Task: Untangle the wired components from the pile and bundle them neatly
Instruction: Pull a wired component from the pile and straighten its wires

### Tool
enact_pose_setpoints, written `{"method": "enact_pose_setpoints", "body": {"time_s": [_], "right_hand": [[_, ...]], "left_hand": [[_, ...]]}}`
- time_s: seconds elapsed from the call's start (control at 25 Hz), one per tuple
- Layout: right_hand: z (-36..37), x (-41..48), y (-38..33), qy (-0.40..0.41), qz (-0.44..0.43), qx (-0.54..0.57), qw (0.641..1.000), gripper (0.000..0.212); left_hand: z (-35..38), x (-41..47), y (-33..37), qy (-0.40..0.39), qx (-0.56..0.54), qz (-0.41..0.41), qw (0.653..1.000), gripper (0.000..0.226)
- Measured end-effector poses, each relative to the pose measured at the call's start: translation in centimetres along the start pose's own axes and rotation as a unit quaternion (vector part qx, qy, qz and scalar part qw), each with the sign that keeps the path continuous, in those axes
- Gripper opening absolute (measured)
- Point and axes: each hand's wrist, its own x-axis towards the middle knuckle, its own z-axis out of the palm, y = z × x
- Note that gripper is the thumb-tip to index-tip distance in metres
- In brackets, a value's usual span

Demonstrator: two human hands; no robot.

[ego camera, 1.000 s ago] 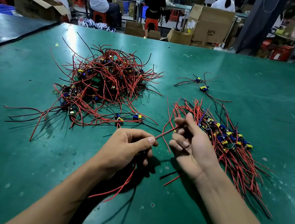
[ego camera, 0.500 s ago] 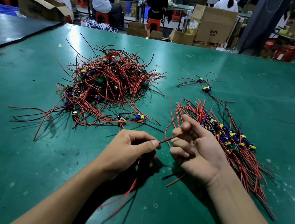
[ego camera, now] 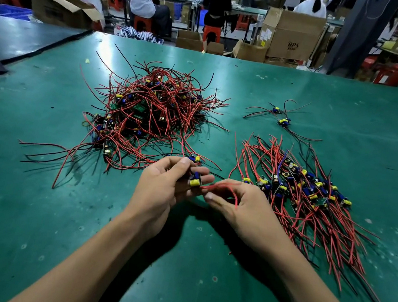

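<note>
1. Head view: the left hand (ego camera: 162,192) hovers over the green surface (ego camera: 24,214), at the near edge of the pile (ego camera: 151,116). Its grip is closed, with thumb and fingertips pinching a component (ego camera: 195,178), a small blue and yellow part.
2. The right hand (ego camera: 243,208) is just beside it, the fingertips of both hands almost meeting. Its grip is curled round the red wires (ego camera: 224,184) that come off the component.
3. The wires run left to right, roughly level, from the component into the right hand. There they arch over and bend down towards the palm.
4. The pile lies on the left half of the surface, a heaped tangle of red and black wires with parts buried in it. It has no single direction. Loose wire ends trail out of it to the near left.
5. The bundle (ego camera: 310,203) lies on the right, just beyond the right hand. Its long axis runs from far left to near right. The parts sit in a band across its middle, and the wire ends fan out towards the near right.
6. A pair (ego camera: 281,117) of loose parts with thin dark leads lies apart, beyond the bundle.
7. Past the far edge of the surface stand a cardboard box (ego camera: 291,34) and seated people at other tables.
</note>
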Motion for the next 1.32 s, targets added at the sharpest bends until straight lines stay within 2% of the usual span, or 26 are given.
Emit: {"method": "enact_pose_setpoints", "body": {"time_s": [0.08,0.2,0.36,0.48,0.52,0.64,0.76,0.84,0.92,1.0,1.08,1.16,1.24,1.32], "right_hand": [[0.5,-0.3,-0.5,-0.002,-0.004,0.049,0.999,0.012],[1.2,-0.3,-0.9,0.082,-0.016,0.054,0.995,0.031],[0.9,0.0,-1.3,0.120,0.035,0.222,0.967,0.033],[0.3,0.1,-1.6,0.110,0.041,0.295,0.948,0.031],[0.1,0.1,-1.6,0.098,0.035,0.301,0.948,0.030],[-0.4,0.0,-1.7,0.042,0.008,0.268,0.963,0.028],[-0.7,-0.3,-1.7,0.006,-0.002,0.215,0.977,0.028],[-0.8,-0.2,-1.5,0.024,-0.001,0.182,0.983,0.031],[-0.9,0.1,-1.1,0.068,0.012,0.159,0.985,0.032],[-1.0,0.3,-1.0,0.089,0.026,0.180,0.979,0.027],[-1.0,0.4,-1.2,0.080,0.059,0.266,0.959,0.022],[-1.1,0.5,-1.4,0.055,0.128,0.371,0.918,0.020],[-1.0,0.6,-1.6,0.032,0.200,0.453,0.868,0.016],[-1.0,0.5,-1.7,0.023,0.237,0.490,0.839,0.016]], "left_hand": [[0.0,0.0,0.2,0.010,-0.031,0.007,0.999,0.011],[0.2,0.0,0.0,0.006,-0.053,0.002,0.999,0.010],[0.1,-0.1,0.0,-0.035,-0.053,-0.023,0.998,0.002],[-0.2,-0.1,-0.1,-0.072,-0.047,-0.065,0.994,0.025],[-0.2,-0.1,-0.1,-0.074,-0.046,-0.087,0.992,0.027],[0.1,-0.6,0.1,-0.066,-0.040,-0.168,0.983,0.012],[0.0,-0.8,0.2,-0.102,0.026,-0.211,0.972,0.032],[-0.2,-0.9,0.0,-0.132,0.066,-0.213,0.966,0.037],[-0.2,-1.0,0.0,-0.152,0.070,-0.206,0.964,0.028],[-0.2,-1.0,-0.4,-0.172,0.053,-0.190,0.965,0.029],[0.0,-1.0,-0.8,-0.182,0.040,-0.178,0.966,0.038],[0.1,-1.1,-1.1,-0.196,0.044,-0.171,0.965,0.044],[0.2,-1.2,-1.1,-0.215,0.038,-0.170,0.961,0.042],[0.2,-1.2,-1.1,-0.223,0.035,-0.171,0.959,0.036]]}}
